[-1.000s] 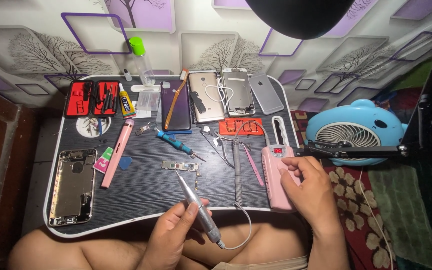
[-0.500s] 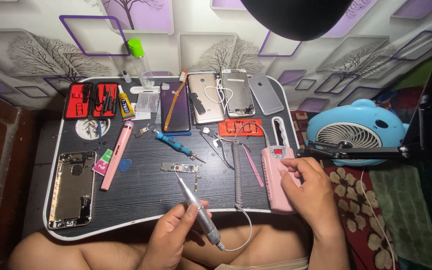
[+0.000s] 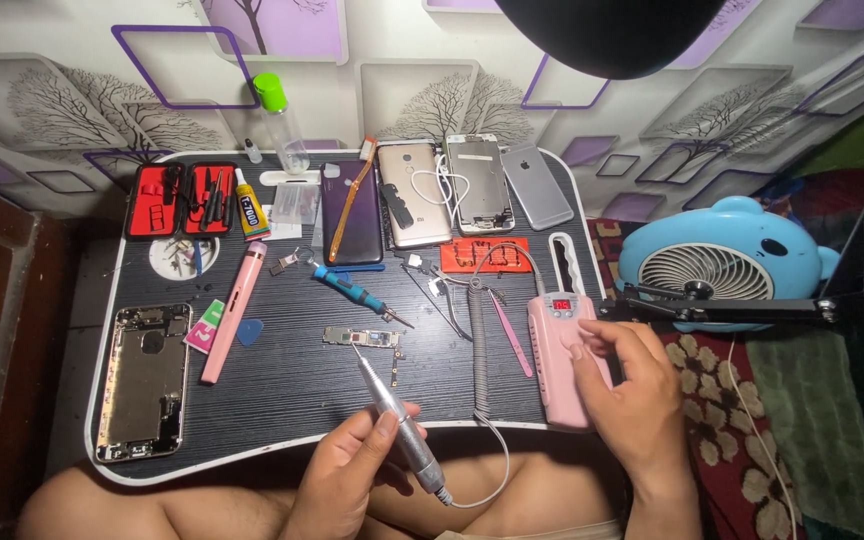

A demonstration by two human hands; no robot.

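Head view, looking down: my left hand (image 3: 352, 470) grips one silver pen-shaped grinding tool (image 3: 392, 418) in clenched fingers, its tip resting on one small circuit board (image 3: 362, 337) at the middle of the black lap table (image 3: 282, 400). My right hand (image 3: 632, 395) clasps one pink control box (image 3: 562, 350) at the table's right edge, thumb pressed on its face; a coiled cord (image 3: 479, 350) runs from it. Farther out lie one gutted phone frame (image 3: 144, 380) at the left, one pink pen-like tool (image 3: 234, 310), one blue-handled screwdriver (image 3: 357, 295) and one pair of pink tweezers (image 3: 508, 330). At the far edge four phones (image 3: 447, 190) sit in a row beside one red tool case (image 3: 182, 198). Off the table stands one blue fan (image 3: 717, 260).
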